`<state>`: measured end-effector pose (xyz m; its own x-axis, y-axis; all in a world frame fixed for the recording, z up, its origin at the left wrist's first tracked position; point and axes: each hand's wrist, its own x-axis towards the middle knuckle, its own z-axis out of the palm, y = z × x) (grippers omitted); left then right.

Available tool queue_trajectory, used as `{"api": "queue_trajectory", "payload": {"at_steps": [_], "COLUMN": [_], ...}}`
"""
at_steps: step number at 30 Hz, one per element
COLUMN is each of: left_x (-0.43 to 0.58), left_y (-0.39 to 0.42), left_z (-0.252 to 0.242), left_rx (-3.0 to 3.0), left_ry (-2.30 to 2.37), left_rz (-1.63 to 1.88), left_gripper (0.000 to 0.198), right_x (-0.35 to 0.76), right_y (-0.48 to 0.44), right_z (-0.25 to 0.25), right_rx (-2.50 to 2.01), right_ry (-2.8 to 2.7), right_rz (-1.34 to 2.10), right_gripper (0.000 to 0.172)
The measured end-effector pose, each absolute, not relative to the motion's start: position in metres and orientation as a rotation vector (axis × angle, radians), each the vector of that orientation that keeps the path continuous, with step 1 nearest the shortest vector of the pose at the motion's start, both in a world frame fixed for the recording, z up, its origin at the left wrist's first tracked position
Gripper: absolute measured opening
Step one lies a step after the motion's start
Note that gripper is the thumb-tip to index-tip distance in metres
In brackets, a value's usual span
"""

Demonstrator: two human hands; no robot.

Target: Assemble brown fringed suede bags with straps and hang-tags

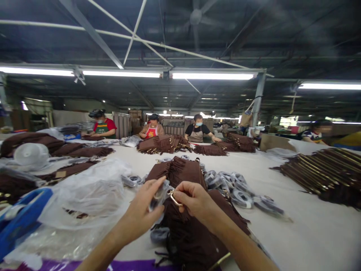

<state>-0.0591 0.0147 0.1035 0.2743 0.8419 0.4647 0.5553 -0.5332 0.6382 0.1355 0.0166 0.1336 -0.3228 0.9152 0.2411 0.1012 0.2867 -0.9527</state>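
My left hand (142, 207) is closed around a plastic-wrapped coiled strap (158, 195), gripped between thumb and fingers. Pinched in the fingertips of my right hand (196, 201) is a gold metal clasp (175, 198), close beside the coil; whether the two are joined, I cannot tell. Both hands are above a brown fringed bag (194, 233) lying on the table. Behind them, more brown fringed bags (186, 171) form a small pile. Another wrapped coil (160, 235) lies under my left hand, partly hidden.
Many wrapped coils (242, 197) lie to the right of the bags. Clear plastic bags (93, 203) and a blue tape dispenser (25, 214) are at left. Stacked brown pieces with gold edges (324, 173) sit at right. Several people work across the white table (304, 241).
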Motion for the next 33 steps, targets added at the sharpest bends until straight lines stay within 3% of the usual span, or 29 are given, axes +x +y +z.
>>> {"api": "queue_trajectory", "payload": {"at_steps": [8,18,22,28,33], "left_x": [-0.044,-0.04,-0.04,-0.036,-0.027], "left_y": [0.037,0.054,0.065,0.065,0.06], "left_z": [0.113,0.091,0.088,0.091,0.091], "left_rx": [2.481,2.296,2.104,2.161,2.233], "left_ry": [1.245,1.256,1.399,1.652,1.687], "left_rz": [1.158,1.058,1.143,1.132,1.086], "left_gripper": [0.02,0.029,0.03,0.027,0.026], "right_x": [0.132,0.152,0.156,0.148,0.137], "right_y": [0.022,0.043,0.05,0.048,0.043], "right_z": [0.156,0.152,0.131,0.111,0.116], "right_rx": [-0.919,-0.694,-0.739,-0.952,-1.017], "right_ry": [-1.518,-1.094,-0.967,-1.529,-1.61], "right_rz": [1.475,1.719,1.515,0.965,0.82], "right_gripper": [0.044,0.05,0.052,0.031,0.023]}}
